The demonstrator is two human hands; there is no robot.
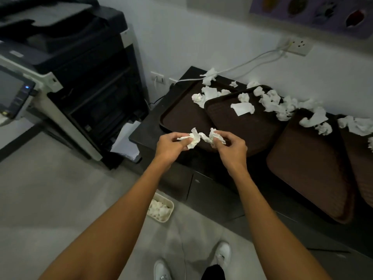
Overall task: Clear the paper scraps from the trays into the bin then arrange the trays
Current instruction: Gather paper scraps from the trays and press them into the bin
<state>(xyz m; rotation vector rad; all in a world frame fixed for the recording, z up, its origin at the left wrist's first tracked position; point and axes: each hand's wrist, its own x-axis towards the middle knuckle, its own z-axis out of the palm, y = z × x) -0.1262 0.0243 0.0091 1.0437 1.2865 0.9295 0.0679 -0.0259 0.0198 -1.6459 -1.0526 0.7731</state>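
Several dark brown trays lie overlapping on a black cabinet: a left tray, a middle tray and a right tray. White crumpled paper scraps are strewn over their far halves. My left hand grips a crumpled scrap and my right hand grips another scrap; a twisted strip of paper joins the two. Both hands hover above the front edge of the left and middle trays. A small cream bin with scraps inside stands on the floor below.
A large black and grey copier stands to the left against the wall. White cables run from a wall socket to the cabinet top. A fourth tray shows at the right edge. My white shoes are below.
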